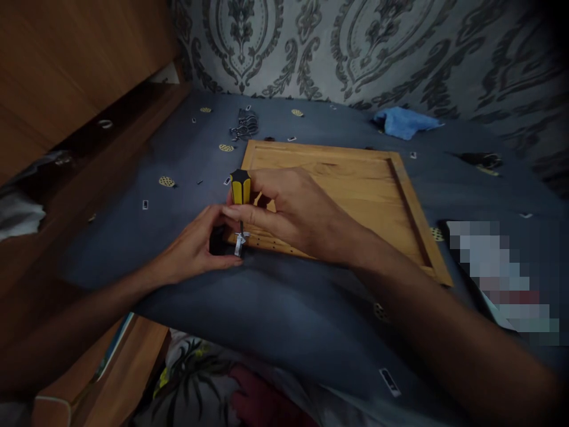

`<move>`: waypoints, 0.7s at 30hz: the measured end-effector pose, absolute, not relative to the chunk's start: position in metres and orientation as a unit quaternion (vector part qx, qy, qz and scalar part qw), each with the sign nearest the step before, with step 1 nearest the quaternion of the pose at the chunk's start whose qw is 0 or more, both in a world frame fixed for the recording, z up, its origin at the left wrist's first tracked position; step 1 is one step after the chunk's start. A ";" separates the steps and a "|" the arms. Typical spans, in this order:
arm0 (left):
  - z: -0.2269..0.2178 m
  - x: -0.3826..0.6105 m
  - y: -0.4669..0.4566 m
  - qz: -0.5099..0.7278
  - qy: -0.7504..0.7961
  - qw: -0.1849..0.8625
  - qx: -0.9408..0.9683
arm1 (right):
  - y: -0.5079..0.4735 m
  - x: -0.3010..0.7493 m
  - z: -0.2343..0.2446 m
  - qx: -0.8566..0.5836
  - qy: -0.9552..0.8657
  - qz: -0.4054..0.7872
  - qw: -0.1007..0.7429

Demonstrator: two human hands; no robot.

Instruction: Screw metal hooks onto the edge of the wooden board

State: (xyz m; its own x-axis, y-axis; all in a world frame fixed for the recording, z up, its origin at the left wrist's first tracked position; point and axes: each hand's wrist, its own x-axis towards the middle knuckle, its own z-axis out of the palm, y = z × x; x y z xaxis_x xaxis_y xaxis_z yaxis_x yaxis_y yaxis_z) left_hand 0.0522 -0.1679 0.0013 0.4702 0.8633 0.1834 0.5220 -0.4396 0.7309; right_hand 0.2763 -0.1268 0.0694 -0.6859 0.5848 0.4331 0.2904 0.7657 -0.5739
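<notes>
Plainly, the head view looks down on a wooden panel with a raised frame, lying flat on a blue-grey bedspread dotted with small printed shapes. The right hand reaches in from the lower right and closes its fingers around a screwdriver with a yellow and black handle. The tool stands nearly upright, with its thin shaft pointing down at the panel's near left corner. There its tip meets a small metal fitting that sits on the panel's edge, beside a short row of little holes in the wood. The left hand comes from the lower left and rests on the bedspread, fingers drawn together. Its fingertips are against that same corner, just beside the fitting, and its thumb touches the right hand's fingertips. Whether it actually pinches the fitting or only steadies it cannot be told. Well behind the panel a heap of metal hardware lies on the bedspread, and a crumpled blue cloth sits near the patterned wallpaper. A wooden cabinet stands along the left side.
</notes>
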 end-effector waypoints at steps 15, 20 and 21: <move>0.005 0.053 -0.168 0.281 0.429 0.319 0.797 | -0.129 0.272 0.062 -0.245 -0.872 0.209 0.369; 0.005 0.054 -0.169 0.280 0.442 0.318 0.791 | -0.129 0.272 0.059 -0.233 -0.871 0.216 0.374; 0.005 0.054 -0.169 0.282 0.444 0.317 0.790 | -0.129 0.271 0.059 -0.232 -0.871 0.219 0.372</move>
State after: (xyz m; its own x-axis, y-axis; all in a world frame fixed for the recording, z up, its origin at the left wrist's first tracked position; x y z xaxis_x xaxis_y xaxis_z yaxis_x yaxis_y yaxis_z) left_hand 0.0544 -0.1690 0.0052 0.4480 0.8790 0.1635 0.5221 -0.4056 0.7503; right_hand 0.2715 -0.1294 0.0592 -0.6149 0.5681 0.5470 0.2415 0.7959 -0.5552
